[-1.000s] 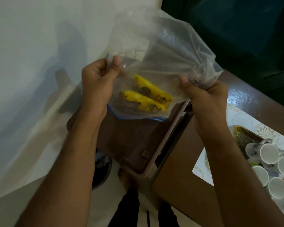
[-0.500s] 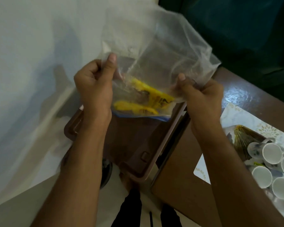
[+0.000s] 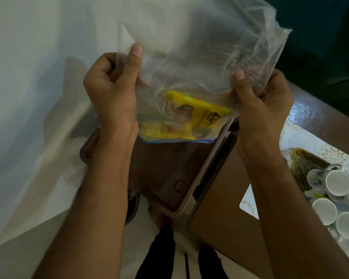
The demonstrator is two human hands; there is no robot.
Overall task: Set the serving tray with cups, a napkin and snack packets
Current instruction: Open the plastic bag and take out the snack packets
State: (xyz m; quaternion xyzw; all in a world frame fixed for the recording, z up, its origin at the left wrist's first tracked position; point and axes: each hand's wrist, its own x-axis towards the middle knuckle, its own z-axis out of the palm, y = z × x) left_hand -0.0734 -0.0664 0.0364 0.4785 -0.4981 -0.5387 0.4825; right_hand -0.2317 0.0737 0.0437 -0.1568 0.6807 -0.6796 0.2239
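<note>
**Fingers pinching the bag at both edges**

Your fingers (image 3: 136, 57) are closed on the clear plastic bag (image 3: 199, 57): your left hand (image 3: 111, 91) pinches its left edge with the thumb up against the film, and your right hand (image 3: 262, 97) grips its right edge the same way. You hold the bag up in the air between both hands, above a brown tray (image 3: 169, 170). Yellow snack packets (image 3: 189, 115) lie in the bottom of the bag, just over its blue-trimmed lower edge; how many there are is hard to tell through the creased film. To your right, on the tabletop (image 3: 226, 208), white cups (image 3: 337, 183) cluster together on a patterned white mat (image 3: 302, 141), beside something gold and ribbed (image 3: 304, 164).
</note>
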